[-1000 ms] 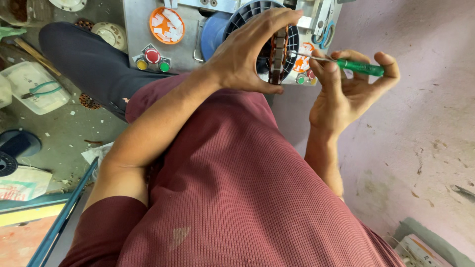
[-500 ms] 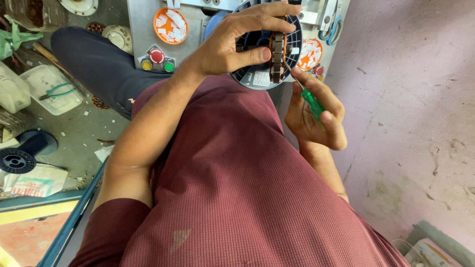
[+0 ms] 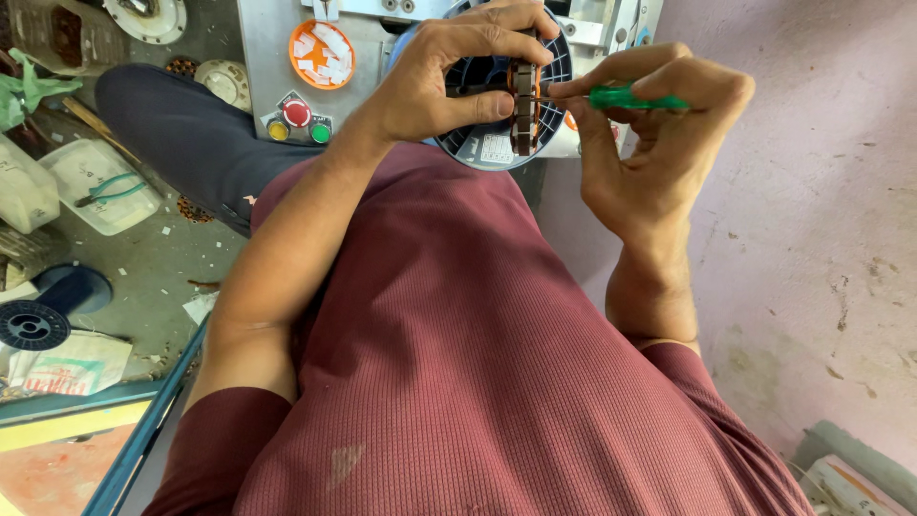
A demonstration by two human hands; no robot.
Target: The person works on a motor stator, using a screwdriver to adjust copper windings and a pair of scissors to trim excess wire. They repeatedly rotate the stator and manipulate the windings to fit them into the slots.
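Observation:
My left hand (image 3: 449, 76) grips a small dark metal stator core (image 3: 523, 105) with copper-coloured slots, held upright in front of my chest. My right hand (image 3: 650, 143) pinches a green-handled screwdriver (image 3: 630, 97) held level, its thin tip touching the right side of the core. Both forearms rise from my maroon shirt (image 3: 478, 363). Behind the core sits a round black-and-blue spool (image 3: 478, 143), partly hidden by my hands.
A grey machine panel (image 3: 267, 57) carries an orange disc (image 3: 322, 53) and red, yellow and green buttons (image 3: 298, 119). My dark-trousered leg (image 3: 181, 134) stretches left. White trays with pliers (image 3: 100, 186), a black reel (image 3: 31, 325) and scraps lie on the floor. A pink wall (image 3: 812, 191) stands right.
My right hand has risen from below the core and turned the green screwdriver level, bringing its tip to the core's side. My left hand keeps holding the core.

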